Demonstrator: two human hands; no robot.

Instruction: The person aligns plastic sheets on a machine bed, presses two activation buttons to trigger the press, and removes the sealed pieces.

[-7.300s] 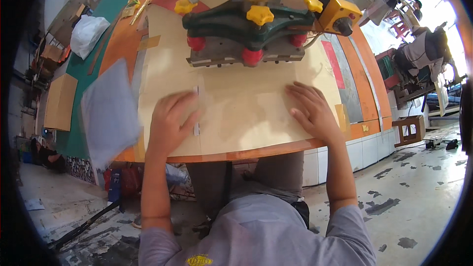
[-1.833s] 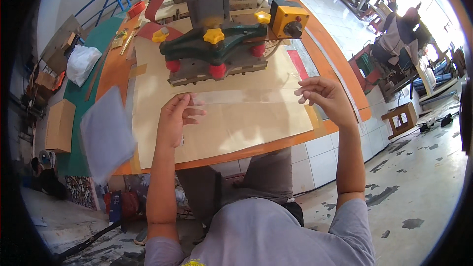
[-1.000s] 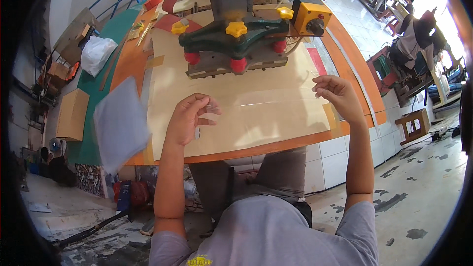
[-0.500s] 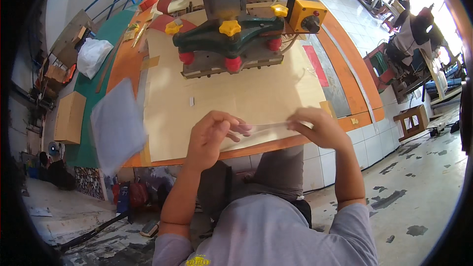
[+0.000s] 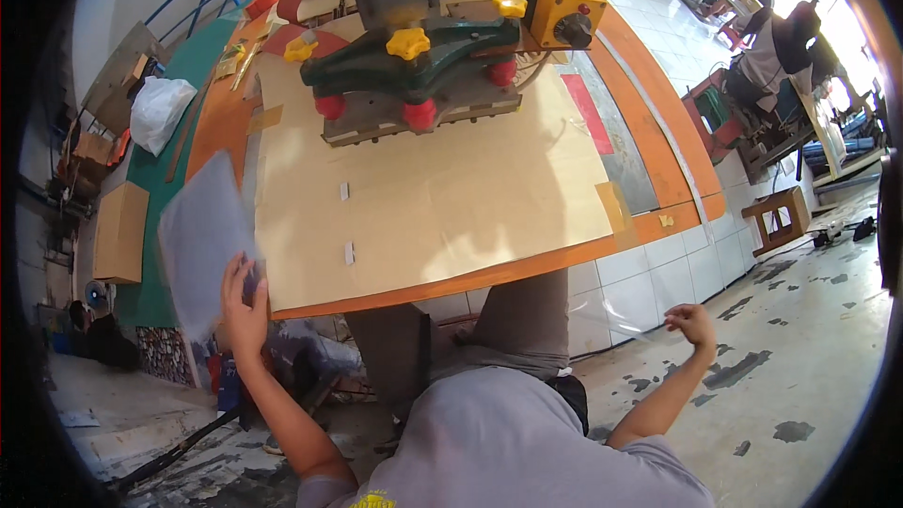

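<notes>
Left hand [image 5: 243,306] raised at the bench's [image 5: 489,273] near left corner, fingers closed on the lower edge of a grey translucent sheet stack [image 5: 202,243] that overhangs the left edge. Long axis of the stack running from the near corner up and away along that left edge, tilted slightly leftward. Right hand [image 5: 693,322] well off the bench to the right, below the near edge and out over the tiled floor, fingers curled; seems to pinch the end of a thin clear film [image 5: 628,327] trailing from it toward the bench's tiled side, though too faint to be sure of the grip. Hands therefore wide apart, with the whole near edge between them. Grey stack far nearer the left hand, which already touches it; right hand on the opposite side and lower. Tan board [image 5: 442,198] covering the bench top, bare along its near part, green press head [image 5: 414,61] over its far part
</notes>
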